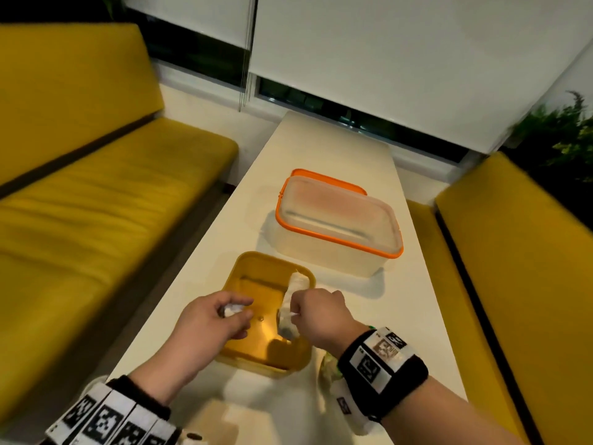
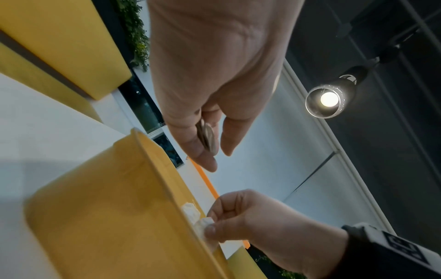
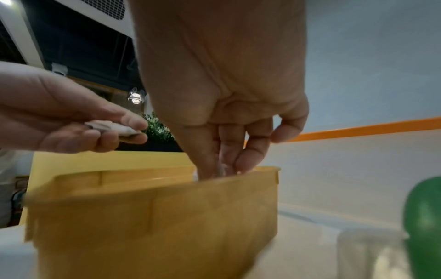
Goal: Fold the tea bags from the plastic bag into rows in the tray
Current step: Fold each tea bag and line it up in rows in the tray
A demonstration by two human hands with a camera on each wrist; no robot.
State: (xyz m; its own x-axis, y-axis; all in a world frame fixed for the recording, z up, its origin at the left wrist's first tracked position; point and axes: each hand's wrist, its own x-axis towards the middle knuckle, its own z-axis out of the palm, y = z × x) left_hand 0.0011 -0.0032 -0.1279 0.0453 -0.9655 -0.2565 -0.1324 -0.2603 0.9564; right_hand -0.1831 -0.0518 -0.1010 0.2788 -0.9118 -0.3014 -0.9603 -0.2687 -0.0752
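Head view: a white table (image 1: 337, 162) runs between yellow benches (image 1: 96, 194). At the 12 o'clock side of the yellow tray (image 1: 244, 264) stands a clear container (image 1: 337, 248) with an orange rim, just beside it. A plastic bag (image 1: 330, 364) lies at the tray's 4 o'clock corner, partly hidden under the right wrist. A row of tea bags (image 1: 296, 284) lines the tray's 3 o'clock wall. The right hand (image 1: 321, 316) dips into the tray, fingertips pinched on a bag of that row. The left hand (image 1: 211, 319), above the tray's 9 o'clock side, pinches a folded tea bag (image 1: 231, 309) between thumb and fingers.
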